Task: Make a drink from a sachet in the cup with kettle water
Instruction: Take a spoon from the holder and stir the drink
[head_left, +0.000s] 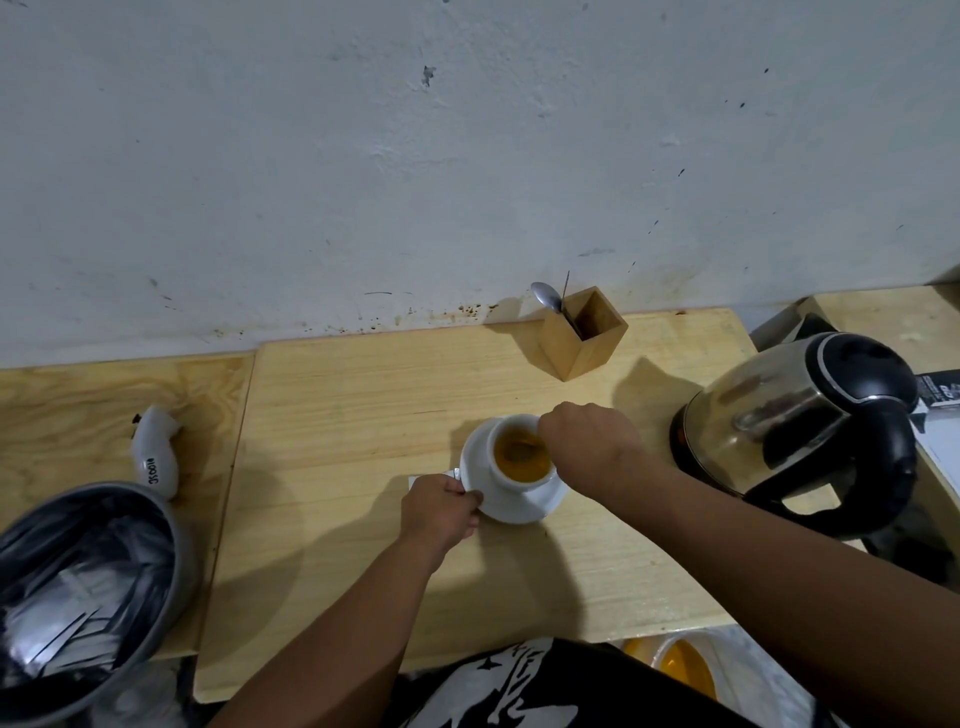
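A white cup (506, 480) full of orange-brown drink stands on a white saucer (524, 506) in the middle of the wooden table. My right hand (592, 447) is closed over the cup's right rim, holding a spoon (522, 448) whose bowl is dipped in the drink. My left hand (441, 512) pinches the saucer's left edge, and a small white sachet piece (415, 480) shows just above its fingers. The steel kettle (800, 431) with a black lid and handle sits at the right.
A wooden holder (582, 332) with a spoon stands by the wall. A grey bin (88, 582) lined with a shiny bag is at the lower left, and a white packet (156, 452) lies beyond it. A yellow tub (680, 670) sits below the table's front edge.
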